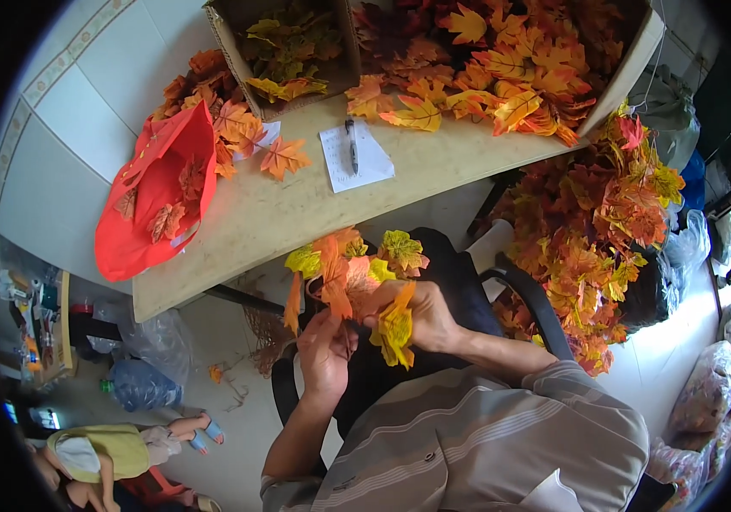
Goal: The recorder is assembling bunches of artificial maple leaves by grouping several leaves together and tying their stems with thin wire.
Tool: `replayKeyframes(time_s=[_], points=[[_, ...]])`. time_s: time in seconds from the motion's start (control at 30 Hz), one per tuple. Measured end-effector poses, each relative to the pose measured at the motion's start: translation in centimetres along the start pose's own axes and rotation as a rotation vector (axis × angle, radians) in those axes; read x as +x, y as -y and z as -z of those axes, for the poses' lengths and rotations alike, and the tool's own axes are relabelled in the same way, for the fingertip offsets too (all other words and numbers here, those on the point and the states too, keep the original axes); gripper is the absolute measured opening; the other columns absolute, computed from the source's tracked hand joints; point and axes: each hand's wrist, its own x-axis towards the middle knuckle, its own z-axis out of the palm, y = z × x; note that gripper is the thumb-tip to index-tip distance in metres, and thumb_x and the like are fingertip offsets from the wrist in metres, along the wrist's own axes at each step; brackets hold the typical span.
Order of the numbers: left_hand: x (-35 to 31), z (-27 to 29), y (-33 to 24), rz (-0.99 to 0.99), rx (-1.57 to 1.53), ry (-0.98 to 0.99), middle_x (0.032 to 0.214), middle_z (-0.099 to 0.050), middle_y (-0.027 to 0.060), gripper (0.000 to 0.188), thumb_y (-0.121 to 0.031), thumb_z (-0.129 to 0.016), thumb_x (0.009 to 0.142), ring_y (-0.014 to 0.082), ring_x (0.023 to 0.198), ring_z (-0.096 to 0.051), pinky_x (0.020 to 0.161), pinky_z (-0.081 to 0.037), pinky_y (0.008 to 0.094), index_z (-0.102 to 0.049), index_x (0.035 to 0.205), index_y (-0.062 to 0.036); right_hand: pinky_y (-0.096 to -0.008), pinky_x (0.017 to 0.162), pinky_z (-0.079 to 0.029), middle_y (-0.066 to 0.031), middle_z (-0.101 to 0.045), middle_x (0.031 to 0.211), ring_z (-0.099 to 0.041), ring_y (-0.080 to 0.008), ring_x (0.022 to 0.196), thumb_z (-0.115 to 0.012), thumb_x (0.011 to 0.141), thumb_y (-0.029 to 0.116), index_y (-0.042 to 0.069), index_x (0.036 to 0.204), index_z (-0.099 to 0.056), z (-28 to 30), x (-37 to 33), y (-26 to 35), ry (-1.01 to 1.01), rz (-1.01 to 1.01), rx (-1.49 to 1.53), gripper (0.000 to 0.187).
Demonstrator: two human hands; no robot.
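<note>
In front of my body I hold a small spray of artificial maple leaves [340,282] in orange and yellow-green. My left hand [324,354] pinches it low down, where thin brown stems show below the fingers. Close beside it, my right hand [421,311] is closed on the same spray from the right, its fingertips partly hidden by leaves. A yellow leaf [395,328] hangs just under the right fingers. What exactly the right fingertips grip among the stems cannot be made out.
Ahead stands a table [263,213] with a red bag [156,196], a cardboard box [284,102] of greenish leaves, a paper [357,162] with a pen, and heaped orange leaves [519,68]. A large leaf bunch [587,239] hangs right. Another person [114,452] sits lower left.
</note>
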Motion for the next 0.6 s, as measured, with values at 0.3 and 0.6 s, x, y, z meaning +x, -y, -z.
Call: replayKeyframes(time_s=[0.3, 0.6], points=[[0.1, -1.8, 1.5, -0.037, 0.02, 0.013, 0.07, -0.06, 0.0036, 0.012, -0.015, -0.059, 0.09, 0.0123, 0.061, -0.057, 0.054, -0.043, 0.0238, -0.061, 0.096, -0.0053, -0.0238, 0.066, -0.049, -0.0024, -0.066, 0.08, -0.058, -0.0074, 0.072, -0.073, 0.078, 0.002, 0.0, 0.083, -0.066, 0.9, -1.0, 0.2, -0.115, -0.028, 0.031, 0.009], [0.6, -1.1, 1.2, -0.04, 0.095, -0.013, 0.08, -0.064, 0.0052, 0.015, -0.012, -0.055, 0.091, 0.0124, 0.065, -0.06, 0.056, -0.045, 0.0235, -0.059, 0.102, -0.0022, -0.0254, 0.067, -0.05, -0.004, -0.064, 0.08, -0.06, -0.0111, 0.074, -0.073, 0.078, 0.004, 0.001, 0.082, -0.065, 0.2, 0.0, -0.7, -0.083, 0.046, -0.032, 0.009]])
